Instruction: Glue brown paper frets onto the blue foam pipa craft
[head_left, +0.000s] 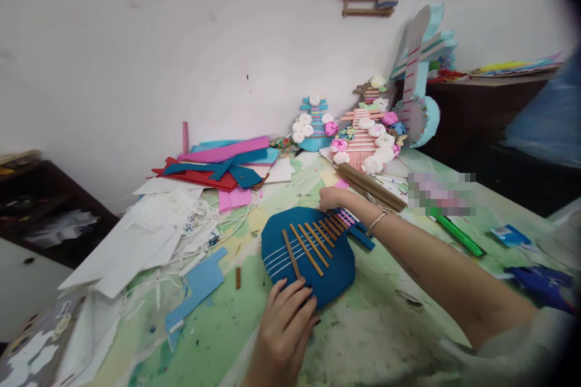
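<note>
A dark blue cardboard pipa model (318, 281) lies at a slant on the table, with white strings and brown wooden strips across its front. My left hand (287, 332) rests on its lower edge, fingers stretched out and fingertips touching the blue surface beside the longest strip. At the far side of the neck, my right hand (332, 198) is closed, its fingers curled down by the blue edge. What those fingers grip is hidden. Pink bands (347, 217) cross the strings close to my right wrist, and a blue crosspiece (362, 236) sticks out below it.
A small brown strip (238, 278) and a light blue foam offcut (197, 290) lie to the left. Coloured sheets (227, 154) and white scraps (131, 236) are piled behind. Flowered instrument models (363, 139) stand by the wall. A green cutter (460, 233) lies right.
</note>
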The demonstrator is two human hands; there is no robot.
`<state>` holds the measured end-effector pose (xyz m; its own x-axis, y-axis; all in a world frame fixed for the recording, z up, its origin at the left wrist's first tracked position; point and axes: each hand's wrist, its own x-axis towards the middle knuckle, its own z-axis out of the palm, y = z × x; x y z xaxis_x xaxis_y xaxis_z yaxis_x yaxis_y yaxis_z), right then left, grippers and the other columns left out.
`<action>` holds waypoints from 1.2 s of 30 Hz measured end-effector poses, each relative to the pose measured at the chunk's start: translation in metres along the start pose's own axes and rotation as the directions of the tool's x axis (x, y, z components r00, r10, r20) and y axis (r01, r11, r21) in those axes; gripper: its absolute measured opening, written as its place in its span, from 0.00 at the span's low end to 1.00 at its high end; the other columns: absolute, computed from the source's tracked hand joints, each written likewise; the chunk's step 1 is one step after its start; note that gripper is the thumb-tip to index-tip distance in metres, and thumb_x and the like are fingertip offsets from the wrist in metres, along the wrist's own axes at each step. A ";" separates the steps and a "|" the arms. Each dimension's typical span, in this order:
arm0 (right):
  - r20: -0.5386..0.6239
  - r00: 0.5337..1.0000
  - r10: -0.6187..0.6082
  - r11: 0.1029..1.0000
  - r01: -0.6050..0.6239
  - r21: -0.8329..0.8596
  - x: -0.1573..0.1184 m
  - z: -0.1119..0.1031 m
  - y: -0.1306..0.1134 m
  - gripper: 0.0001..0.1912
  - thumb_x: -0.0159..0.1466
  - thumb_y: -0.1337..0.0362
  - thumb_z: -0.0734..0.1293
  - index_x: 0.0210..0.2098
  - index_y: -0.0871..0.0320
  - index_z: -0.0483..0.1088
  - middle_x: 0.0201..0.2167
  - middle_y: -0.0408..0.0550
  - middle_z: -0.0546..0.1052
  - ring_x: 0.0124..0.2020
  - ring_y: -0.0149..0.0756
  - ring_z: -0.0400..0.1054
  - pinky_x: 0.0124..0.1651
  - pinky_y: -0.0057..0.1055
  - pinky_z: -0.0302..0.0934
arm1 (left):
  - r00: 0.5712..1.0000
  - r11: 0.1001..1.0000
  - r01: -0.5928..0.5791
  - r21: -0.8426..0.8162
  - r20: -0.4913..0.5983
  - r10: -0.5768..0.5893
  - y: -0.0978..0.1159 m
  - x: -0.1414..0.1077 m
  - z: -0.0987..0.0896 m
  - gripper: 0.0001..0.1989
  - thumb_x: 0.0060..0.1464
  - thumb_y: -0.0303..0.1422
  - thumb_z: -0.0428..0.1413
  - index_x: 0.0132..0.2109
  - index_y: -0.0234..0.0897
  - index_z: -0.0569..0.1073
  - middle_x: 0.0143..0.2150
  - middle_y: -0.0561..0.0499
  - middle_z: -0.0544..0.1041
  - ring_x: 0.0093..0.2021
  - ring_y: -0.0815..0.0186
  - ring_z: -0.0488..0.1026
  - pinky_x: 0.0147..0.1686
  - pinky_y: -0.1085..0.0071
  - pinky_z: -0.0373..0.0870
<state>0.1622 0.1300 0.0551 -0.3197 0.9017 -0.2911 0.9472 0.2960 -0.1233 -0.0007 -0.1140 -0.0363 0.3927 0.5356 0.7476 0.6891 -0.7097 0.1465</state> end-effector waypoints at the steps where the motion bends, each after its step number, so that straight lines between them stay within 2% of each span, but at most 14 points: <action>1: -0.010 1.000 0.017 0.999 -0.017 0.036 -0.004 -0.003 0.001 0.15 0.64 0.60 0.64 0.46 0.64 0.68 0.44 0.52 0.73 0.41 0.38 0.70 0.42 0.38 0.67 | 1.000 1.000 0.008 -0.002 -0.006 -0.008 0.000 0.000 0.000 0.13 0.55 0.22 0.54 0.48 0.32 0.72 0.44 0.42 0.78 0.51 0.58 0.72 0.53 0.55 0.67; 4: -0.090 0.996 0.017 0.986 -0.002 0.164 -0.031 -0.004 0.000 0.11 0.61 0.64 0.65 0.35 0.68 0.73 0.35 0.56 0.77 0.37 0.41 0.72 0.38 0.32 0.66 | 0.999 0.999 0.043 0.011 -0.020 -0.043 0.001 -0.002 0.001 0.13 0.55 0.23 0.54 0.48 0.32 0.72 0.45 0.41 0.77 0.51 0.58 0.72 0.51 0.57 0.70; 6: -0.112 0.993 -0.042 0.960 0.071 0.270 -0.057 0.005 -0.008 0.10 0.60 0.66 0.62 0.32 0.65 0.75 0.31 0.52 0.79 0.32 0.36 0.74 0.31 0.25 0.65 | 0.996 0.996 0.083 0.017 -0.032 -0.083 0.001 -0.004 0.002 0.14 0.55 0.23 0.54 0.49 0.31 0.72 0.46 0.40 0.77 0.50 0.58 0.72 0.51 0.58 0.71; 9: -0.023 0.985 -0.171 0.883 0.163 0.440 -0.090 0.027 -0.029 0.10 0.58 0.66 0.61 0.26 0.60 0.73 0.22 0.44 0.78 0.20 0.28 0.71 0.20 0.20 0.61 | 0.989 0.990 0.140 -0.002 -0.049 -0.140 0.003 -0.005 0.002 0.13 0.55 0.23 0.54 0.48 0.32 0.72 0.46 0.41 0.76 0.50 0.59 0.73 0.51 0.59 0.72; 11: 0.046 0.975 -0.216 0.773 0.142 0.618 -0.101 0.043 -0.043 0.10 0.56 0.68 0.62 0.19 0.61 0.70 0.17 0.44 0.75 0.16 0.28 0.68 0.16 0.19 0.59 | 0.986 0.987 0.157 -0.022 -0.053 -0.158 0.004 -0.005 0.002 0.12 0.55 0.23 0.54 0.47 0.32 0.72 0.46 0.41 0.76 0.50 0.59 0.73 0.51 0.60 0.73; 13: 0.067 0.972 -0.225 0.731 0.123 0.671 -0.102 0.056 -0.054 0.12 0.54 0.69 0.62 0.15 0.61 0.66 0.13 0.43 0.72 0.13 0.28 0.66 0.14 0.19 0.58 | 0.985 0.986 0.164 -0.033 -0.051 -0.166 0.004 -0.005 0.002 0.11 0.55 0.23 0.54 0.46 0.31 0.72 0.45 0.41 0.76 0.50 0.59 0.73 0.51 0.60 0.73; 19: 0.053 0.979 -0.196 0.756 0.117 0.644 -0.091 0.064 -0.068 0.13 0.54 0.71 0.63 0.14 0.60 0.64 0.10 0.41 0.68 0.10 0.27 0.63 0.13 0.20 0.59 | 0.983 0.984 0.173 -0.035 -0.053 -0.174 0.004 -0.007 0.002 0.10 0.56 0.24 0.53 0.45 0.32 0.72 0.44 0.40 0.76 0.49 0.58 0.73 0.50 0.59 0.73; 29: 0.067 0.984 -0.164 0.812 0.097 0.575 -0.098 0.063 -0.074 0.15 0.56 0.72 0.62 0.14 0.59 0.62 0.10 0.42 0.69 0.10 0.27 0.62 0.12 0.20 0.57 | 0.984 0.985 0.170 -0.033 -0.052 -0.172 0.003 -0.006 0.005 0.09 0.56 0.25 0.53 0.44 0.31 0.72 0.44 0.40 0.77 0.48 0.58 0.73 0.49 0.58 0.74; 33: 0.007 0.987 -0.163 0.827 0.133 0.546 -0.101 0.062 -0.077 0.13 0.54 0.71 0.63 0.14 0.59 0.64 0.12 0.44 0.71 0.11 0.27 0.63 0.15 0.21 0.57 | 0.984 0.985 0.170 -0.030 -0.045 -0.171 0.002 -0.006 0.004 0.09 0.56 0.25 0.53 0.44 0.33 0.73 0.44 0.41 0.77 0.48 0.58 0.74 0.48 0.60 0.74; 36: -0.099 0.991 -0.087 0.841 0.127 0.527 -0.108 0.050 -0.062 0.09 0.54 0.68 0.63 0.18 0.60 0.67 0.14 0.45 0.73 0.13 0.28 0.65 0.18 0.21 0.58 | 0.985 0.985 0.164 -0.043 -0.045 -0.166 0.003 -0.005 0.002 0.09 0.56 0.25 0.54 0.44 0.33 0.73 0.44 0.41 0.77 0.49 0.58 0.74 0.48 0.60 0.75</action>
<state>0.1364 -0.0015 0.0471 -0.3971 0.8992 -0.1837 0.7424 0.1971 -0.6402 0.0008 -0.1175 -0.0411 0.2450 0.6249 0.7412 0.7174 -0.6311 0.2950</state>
